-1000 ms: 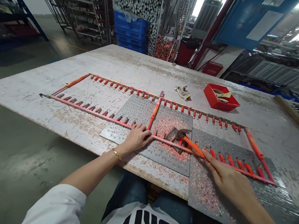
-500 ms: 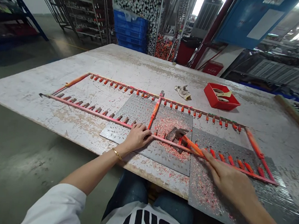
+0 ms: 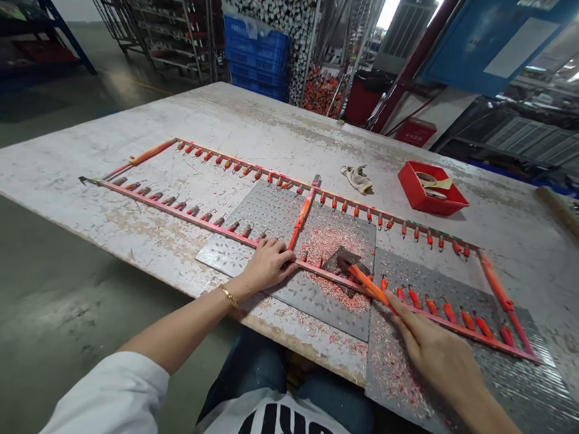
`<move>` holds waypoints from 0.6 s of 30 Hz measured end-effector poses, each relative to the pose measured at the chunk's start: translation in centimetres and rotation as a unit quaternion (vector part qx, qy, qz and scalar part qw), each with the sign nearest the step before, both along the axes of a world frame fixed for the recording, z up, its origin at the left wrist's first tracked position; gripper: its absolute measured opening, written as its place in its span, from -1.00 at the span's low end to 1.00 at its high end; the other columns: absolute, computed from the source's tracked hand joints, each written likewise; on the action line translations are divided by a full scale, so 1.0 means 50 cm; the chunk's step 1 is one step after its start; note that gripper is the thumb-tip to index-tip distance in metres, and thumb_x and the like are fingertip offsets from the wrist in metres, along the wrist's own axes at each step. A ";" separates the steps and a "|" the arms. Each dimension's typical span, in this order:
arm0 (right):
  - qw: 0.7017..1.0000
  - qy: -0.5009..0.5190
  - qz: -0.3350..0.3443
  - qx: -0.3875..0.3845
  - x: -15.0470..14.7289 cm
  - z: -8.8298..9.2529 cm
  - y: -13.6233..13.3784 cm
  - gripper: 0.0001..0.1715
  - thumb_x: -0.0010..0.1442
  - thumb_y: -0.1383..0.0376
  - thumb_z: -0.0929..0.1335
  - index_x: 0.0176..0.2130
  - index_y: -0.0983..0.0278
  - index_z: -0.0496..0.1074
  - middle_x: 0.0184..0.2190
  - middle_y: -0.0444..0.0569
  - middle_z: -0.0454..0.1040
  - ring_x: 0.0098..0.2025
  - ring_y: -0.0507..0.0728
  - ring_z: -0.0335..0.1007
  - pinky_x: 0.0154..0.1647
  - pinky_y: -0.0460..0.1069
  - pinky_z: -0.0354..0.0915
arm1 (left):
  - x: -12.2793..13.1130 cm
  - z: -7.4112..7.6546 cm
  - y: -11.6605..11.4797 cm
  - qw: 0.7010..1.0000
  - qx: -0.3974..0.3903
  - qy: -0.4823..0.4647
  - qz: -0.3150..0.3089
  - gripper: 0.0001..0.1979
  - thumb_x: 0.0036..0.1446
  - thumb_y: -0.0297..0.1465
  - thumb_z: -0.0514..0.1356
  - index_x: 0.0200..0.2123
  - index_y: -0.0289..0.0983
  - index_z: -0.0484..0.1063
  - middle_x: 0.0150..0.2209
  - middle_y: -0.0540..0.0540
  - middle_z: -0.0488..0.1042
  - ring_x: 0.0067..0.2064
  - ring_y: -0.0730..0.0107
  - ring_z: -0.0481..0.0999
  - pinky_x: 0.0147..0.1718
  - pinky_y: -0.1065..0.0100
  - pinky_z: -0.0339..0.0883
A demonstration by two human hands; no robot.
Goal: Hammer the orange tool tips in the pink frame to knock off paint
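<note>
A long red-painted metal frame (image 3: 180, 210) with rows of small hooks lies across the worn white table (image 3: 257, 124). My left hand (image 3: 267, 263) presses down on its near rail by the middle crossbar (image 3: 301, 216), fingers curled over the rail. My right hand (image 3: 432, 348) grips the orange handle of a hammer (image 3: 359, 277), whose dark head rests on the near rail over a pile of red paint chips (image 3: 335, 244). Grey perforated metal plates (image 3: 254, 217) lie under the frame.
A crumpled dirty glove (image 3: 357, 178) and a red tray (image 3: 431, 196) holding tape sit at the back of the table. A wooden rod (image 3: 572, 222) lies at the far right. Blue crates (image 3: 254, 57) and racks stand behind.
The hammer head has come down from slightly raised onto the near rail. My right hand shifted a little left with it. My left hand stayed put.
</note>
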State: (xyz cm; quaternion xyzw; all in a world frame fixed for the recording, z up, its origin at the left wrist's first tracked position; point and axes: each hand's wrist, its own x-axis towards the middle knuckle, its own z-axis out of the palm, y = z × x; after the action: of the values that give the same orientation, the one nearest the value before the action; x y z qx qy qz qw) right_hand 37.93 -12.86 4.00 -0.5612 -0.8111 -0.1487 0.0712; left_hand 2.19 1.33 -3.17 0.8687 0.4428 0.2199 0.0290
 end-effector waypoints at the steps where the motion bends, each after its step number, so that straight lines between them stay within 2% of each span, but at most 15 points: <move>1: 1.000 0.010 0.004 0.010 0.000 0.020 0.002 -0.37 0.46 0.28 0.23 0.44 0.08 0.16 -0.18 -0.12 0.68 -0.38 0.10 0.61 -0.50 -0.05 0.36 | 0.000 0.000 0.000 1.000 0.000 -0.001 -0.001 -0.66 0.40 -0.08 0.09 -0.16 -0.15 0.55 -0.18 -0.14 0.48 -0.08 0.14 0.37 -0.02 0.07 0.15; 4: 0.994 0.074 0.006 0.076 -0.005 0.078 -0.002 -0.28 0.44 0.31 0.29 0.47 0.05 0.08 -0.16 -0.11 0.68 -0.41 0.06 0.58 -0.43 -0.06 0.35 | 0.000 0.001 0.000 1.000 -0.002 -0.002 0.000 -0.66 0.41 -0.08 0.08 -0.15 -0.15 0.55 -0.18 -0.13 0.48 -0.08 0.15 0.37 -0.01 0.07 0.15; 6: 0.986 0.112 0.006 0.126 -0.011 0.086 -0.012 -0.20 0.40 0.37 0.33 0.49 0.05 0.04 -0.11 -0.05 0.67 -0.44 0.03 0.55 -0.38 -0.07 0.36 | -0.001 0.002 -0.001 1.000 -0.003 -0.002 -0.002 -0.65 0.41 -0.07 0.07 -0.16 -0.15 0.54 -0.19 -0.13 0.47 -0.09 0.16 0.37 -0.01 0.08 0.15; 9: 0.990 0.076 0.024 0.117 -0.014 0.041 -0.026 -0.12 0.40 0.38 0.33 0.52 0.06 -0.09 -0.15 -0.06 0.68 -0.47 0.03 0.55 -0.40 -0.08 0.37 | -0.001 0.002 -0.001 1.000 0.000 -0.004 -0.002 -0.66 0.41 -0.08 0.08 -0.17 -0.15 0.54 -0.19 -0.12 0.47 -0.09 0.16 0.37 -0.03 0.08 0.15; 11: 0.998 0.025 0.021 0.057 -0.010 0.001 -0.029 -0.18 0.46 0.33 0.23 0.52 0.03 -0.19 -0.21 -0.13 0.69 -0.49 0.05 0.55 -0.53 -0.08 0.31 | -0.001 0.002 -0.001 1.000 0.005 -0.001 0.000 -0.67 0.41 -0.08 0.08 -0.17 -0.15 0.54 -0.20 -0.11 0.47 -0.09 0.17 0.37 -0.03 0.09 0.15; 13: 1.000 0.014 0.008 0.014 -0.001 -0.018 -0.028 -0.26 0.49 0.29 0.19 0.52 0.05 -0.13 -0.19 -0.14 0.68 -0.47 0.05 0.57 -0.56 -0.09 0.31 | 0.000 0.003 -0.001 1.000 0.010 0.005 0.001 -0.67 0.41 -0.09 0.09 -0.18 -0.15 0.54 -0.21 -0.10 0.48 -0.10 0.18 0.38 -0.03 0.09 0.15; 14: 1.000 0.006 -0.001 0.010 0.004 -0.015 -0.027 -0.31 0.49 0.26 0.19 0.50 0.05 -0.03 -0.23 -0.16 0.68 -0.48 0.05 0.56 -0.58 -0.08 0.29 | 0.001 0.004 -0.001 1.000 0.011 0.007 0.001 -0.67 0.41 -0.09 0.09 -0.18 -0.15 0.54 -0.21 -0.10 0.48 -0.10 0.18 0.38 -0.03 0.10 0.15; 16: 1.000 0.009 -0.005 0.017 0.009 0.014 -0.025 -0.37 0.48 0.23 0.22 0.46 0.05 0.11 -0.29 -0.17 0.67 -0.49 0.05 0.55 -0.57 -0.08 0.27 | 0.001 0.005 -0.001 1.000 0.011 0.010 0.003 -0.68 0.40 -0.09 0.11 -0.17 -0.16 0.54 -0.20 -0.10 0.49 -0.10 0.18 0.39 -0.03 0.10 0.15; 18: 0.998 0.043 0.007 0.045 0.007 0.057 -0.025 -0.34 0.46 0.27 0.26 0.46 0.04 0.11 -0.26 -0.16 0.67 -0.47 0.04 0.55 -0.50 -0.09 0.30 | 0.001 0.006 -0.001 1.000 0.009 0.009 0.005 -0.69 0.39 -0.10 0.12 -0.16 -0.16 0.54 -0.21 -0.10 0.49 -0.10 0.18 0.39 -0.03 0.10 0.16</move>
State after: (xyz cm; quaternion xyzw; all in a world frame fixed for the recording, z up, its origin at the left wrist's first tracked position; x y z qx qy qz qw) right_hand 38.29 -14.11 6.83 -0.5573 -0.8038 -0.1607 0.1323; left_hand 2.24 1.28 -2.89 0.8688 0.4451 0.2163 0.0162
